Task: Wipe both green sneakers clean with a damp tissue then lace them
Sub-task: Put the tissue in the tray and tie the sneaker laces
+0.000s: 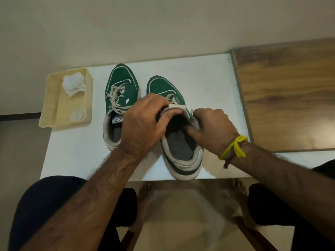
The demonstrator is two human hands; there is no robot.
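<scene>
On the white tabletop [199,78], the right-hand green suede sneaker with the grey collar [164,87] lies with its long axis running away from the person, toe toward the wall and heel at the near edge. The left hand [143,122] pinches its pale tongue [176,107]; the right hand [213,127] curls over the collar (its fingertips are hidden). A hard tug could slide the heel off the near edge, or loosen the laces. The other green sneaker with white laces [121,91] lies parallel, beside a cream tray [52,105] holding crumpled tissue [73,86].
</scene>
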